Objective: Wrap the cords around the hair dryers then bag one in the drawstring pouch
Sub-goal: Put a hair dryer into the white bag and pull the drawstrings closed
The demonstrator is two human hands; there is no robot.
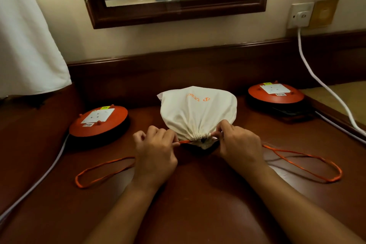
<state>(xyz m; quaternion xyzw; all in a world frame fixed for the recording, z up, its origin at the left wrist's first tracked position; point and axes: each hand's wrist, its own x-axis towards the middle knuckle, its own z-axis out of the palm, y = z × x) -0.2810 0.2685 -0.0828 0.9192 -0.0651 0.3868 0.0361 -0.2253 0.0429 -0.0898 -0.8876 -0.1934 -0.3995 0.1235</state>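
Cream cotton pouch (198,113) sits centre, mouth at 6 o'clock, nearly cinched | your left hand (156,152) pinches the orange drawstring (184,142) at its 9, right hand (237,144) pinches the gathered edge at 3 | risk: an uneven yank probably skids the pouch and leaves a gap

Drawstring pouch (198,113): matt cream cloth, finely creased. Drawstring (340,173): orange cord, faintly shiny. Table (198,194): dark wood, polished to a gloss. Left cable reel (99,123) and right cable reel (275,93): smooth orange plastic is noted.
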